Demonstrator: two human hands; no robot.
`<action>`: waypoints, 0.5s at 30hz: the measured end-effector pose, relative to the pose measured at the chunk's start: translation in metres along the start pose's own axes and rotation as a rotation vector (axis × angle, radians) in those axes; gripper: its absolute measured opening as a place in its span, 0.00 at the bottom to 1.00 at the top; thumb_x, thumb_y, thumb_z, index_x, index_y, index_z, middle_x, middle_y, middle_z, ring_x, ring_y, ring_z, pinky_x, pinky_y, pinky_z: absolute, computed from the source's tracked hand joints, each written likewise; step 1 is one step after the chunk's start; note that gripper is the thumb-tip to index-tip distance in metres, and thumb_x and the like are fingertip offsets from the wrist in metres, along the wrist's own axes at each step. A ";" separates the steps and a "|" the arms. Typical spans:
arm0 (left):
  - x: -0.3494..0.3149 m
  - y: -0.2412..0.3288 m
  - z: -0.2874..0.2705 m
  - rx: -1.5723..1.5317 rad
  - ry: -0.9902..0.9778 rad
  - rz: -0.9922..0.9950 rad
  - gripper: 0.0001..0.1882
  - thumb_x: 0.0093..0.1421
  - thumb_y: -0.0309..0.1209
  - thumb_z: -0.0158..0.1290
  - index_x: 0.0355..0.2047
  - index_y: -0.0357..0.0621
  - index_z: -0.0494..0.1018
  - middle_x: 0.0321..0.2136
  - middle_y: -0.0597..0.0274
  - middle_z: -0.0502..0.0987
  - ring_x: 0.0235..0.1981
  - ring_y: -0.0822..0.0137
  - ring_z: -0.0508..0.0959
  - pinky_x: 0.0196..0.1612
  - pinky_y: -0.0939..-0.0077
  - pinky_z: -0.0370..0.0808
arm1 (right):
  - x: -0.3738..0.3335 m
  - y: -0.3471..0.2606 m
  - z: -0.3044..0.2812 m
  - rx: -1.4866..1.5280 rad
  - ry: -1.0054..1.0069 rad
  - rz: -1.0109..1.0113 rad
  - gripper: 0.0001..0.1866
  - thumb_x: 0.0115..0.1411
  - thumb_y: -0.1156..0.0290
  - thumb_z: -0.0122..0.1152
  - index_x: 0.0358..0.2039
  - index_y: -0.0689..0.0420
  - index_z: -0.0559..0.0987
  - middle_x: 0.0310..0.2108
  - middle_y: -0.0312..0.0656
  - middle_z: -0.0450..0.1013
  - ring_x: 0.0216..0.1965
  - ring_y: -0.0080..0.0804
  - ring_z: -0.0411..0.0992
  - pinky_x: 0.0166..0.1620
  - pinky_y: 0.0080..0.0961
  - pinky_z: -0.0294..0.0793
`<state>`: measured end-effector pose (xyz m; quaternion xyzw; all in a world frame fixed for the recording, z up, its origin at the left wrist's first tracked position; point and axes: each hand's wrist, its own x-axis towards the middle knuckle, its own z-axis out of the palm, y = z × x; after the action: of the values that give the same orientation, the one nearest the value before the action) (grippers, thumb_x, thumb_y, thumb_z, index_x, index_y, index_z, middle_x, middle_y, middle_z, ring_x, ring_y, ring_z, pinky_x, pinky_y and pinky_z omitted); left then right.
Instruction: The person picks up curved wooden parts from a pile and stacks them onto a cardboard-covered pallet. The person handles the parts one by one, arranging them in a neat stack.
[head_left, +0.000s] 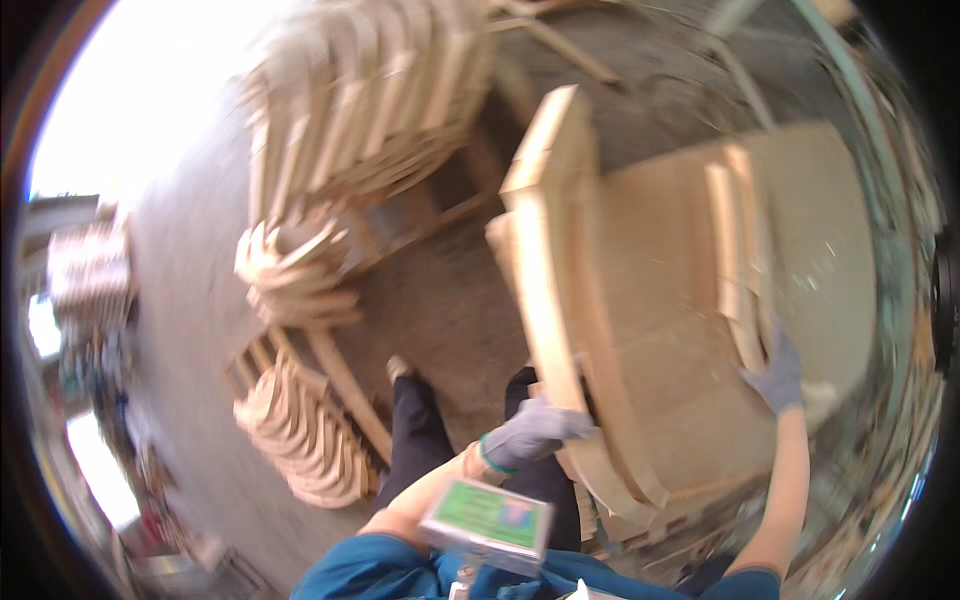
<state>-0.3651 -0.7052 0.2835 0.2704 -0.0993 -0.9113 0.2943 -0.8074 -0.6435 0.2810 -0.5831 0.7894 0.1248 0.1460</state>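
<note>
Though both gloved, left hand (pixel 540 432) against curved beam (pixel 541 290), grip unclear; right hand (pixel 777 378) pinched round slats (pixel 727 240)

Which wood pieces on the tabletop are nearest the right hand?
The shorter set on the right of the tabletop, its near end at the right hand. The longer pieces are at the left hand.
</note>
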 end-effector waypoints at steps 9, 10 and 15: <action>-0.085 0.050 -0.041 0.471 0.119 0.197 0.34 0.42 0.31 0.65 0.50 0.39 0.64 0.38 0.55 0.76 0.38 0.68 0.76 0.42 0.73 0.73 | -0.034 -0.109 -0.016 0.118 0.099 -0.115 0.59 0.32 0.69 0.71 0.65 0.58 0.46 0.61 0.55 0.52 0.62 0.53 0.50 0.64 0.40 0.49; -0.102 0.061 -0.051 0.503 0.134 0.268 0.38 0.41 0.31 0.65 0.53 0.40 0.61 0.40 0.55 0.73 0.40 0.66 0.74 0.44 0.71 0.71 | -0.035 -0.126 -0.017 0.097 0.093 -0.127 0.59 0.33 0.69 0.70 0.65 0.58 0.46 0.62 0.54 0.51 0.62 0.52 0.50 0.64 0.40 0.49; -0.173 0.136 -0.083 0.048 0.049 0.594 0.53 0.40 0.32 0.67 0.62 0.46 0.46 0.46 0.55 0.64 0.49 0.59 0.68 0.54 0.61 0.65 | -0.054 -0.252 -0.061 0.041 0.096 -0.269 0.58 0.34 0.66 0.70 0.65 0.58 0.47 0.63 0.51 0.50 0.63 0.50 0.51 0.64 0.40 0.50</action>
<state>-0.1360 -0.7150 0.3355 0.2582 -0.1883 -0.7759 0.5439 -0.5562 -0.6915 0.3513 -0.6856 0.7128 0.0597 0.1354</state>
